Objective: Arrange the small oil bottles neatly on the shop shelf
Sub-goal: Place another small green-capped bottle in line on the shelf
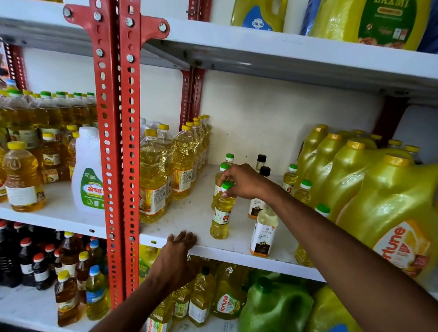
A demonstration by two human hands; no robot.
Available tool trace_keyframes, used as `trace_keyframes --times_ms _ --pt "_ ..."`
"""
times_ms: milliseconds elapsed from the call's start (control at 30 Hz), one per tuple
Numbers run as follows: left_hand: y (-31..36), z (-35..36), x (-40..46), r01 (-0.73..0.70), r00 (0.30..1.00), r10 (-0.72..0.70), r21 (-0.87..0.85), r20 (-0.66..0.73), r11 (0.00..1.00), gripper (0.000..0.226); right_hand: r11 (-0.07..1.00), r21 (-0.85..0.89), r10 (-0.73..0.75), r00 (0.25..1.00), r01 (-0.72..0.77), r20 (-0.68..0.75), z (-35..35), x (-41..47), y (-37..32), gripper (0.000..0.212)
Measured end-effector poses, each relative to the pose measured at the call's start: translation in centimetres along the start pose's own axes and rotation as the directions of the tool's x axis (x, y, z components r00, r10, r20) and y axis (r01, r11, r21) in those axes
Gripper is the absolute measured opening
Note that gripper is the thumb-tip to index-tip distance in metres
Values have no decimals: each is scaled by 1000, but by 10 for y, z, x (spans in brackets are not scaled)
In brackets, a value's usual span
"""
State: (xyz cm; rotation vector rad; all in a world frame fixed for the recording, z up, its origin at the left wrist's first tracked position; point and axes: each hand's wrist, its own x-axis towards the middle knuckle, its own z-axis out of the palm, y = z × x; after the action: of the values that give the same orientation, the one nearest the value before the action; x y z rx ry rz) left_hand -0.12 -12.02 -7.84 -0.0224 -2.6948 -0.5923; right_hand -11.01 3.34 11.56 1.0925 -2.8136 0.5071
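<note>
**Shelf Gets a Tidy Row of Small Oils**

Forearms fill the lower part of the frame as a person sets a shop shelf in order. At lower centre the left hand point(177, 251) lies flat, fingers pressed together and hooked over the front lip of the middle shelf point(232, 254), seemingly to steady the reach rather than to carry anything. Right of centre the right hand point(240, 180) comes down from above and pinches the green cap of a small oil bottle point(221, 215) between thumb and fingertips; a grip by the cap leaves the body free to be slid or turned without disturbing its neighbours. That bottle stands upright near the front edge, label outward, at the head of a short file of green-capped bottles point(226, 163) running back toward the wall, which suggests a row is being built front to back.

Just to its right, two white-labelled bottles point(263, 235) stand in front of two dark-capped ones point(262, 164), and more green-capped small bottles point(296, 182) sit loosely against the big yellow jugs point(382, 205) on the right of the frame. These appear yet to be lined up. Tall clear bottles point(159, 171) are packed in ranks at centre left, beside the red slotted upright point(110, 131), leaving the open white patch as the working area.
</note>
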Motion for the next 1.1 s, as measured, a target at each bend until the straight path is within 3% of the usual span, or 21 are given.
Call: trace_keyframes --times_ms 1100 --pt "7 -5 -4 14 999 -15 31 37 999 79 1000 -23 7 1000 -7 -12 6 -17 -16 36"
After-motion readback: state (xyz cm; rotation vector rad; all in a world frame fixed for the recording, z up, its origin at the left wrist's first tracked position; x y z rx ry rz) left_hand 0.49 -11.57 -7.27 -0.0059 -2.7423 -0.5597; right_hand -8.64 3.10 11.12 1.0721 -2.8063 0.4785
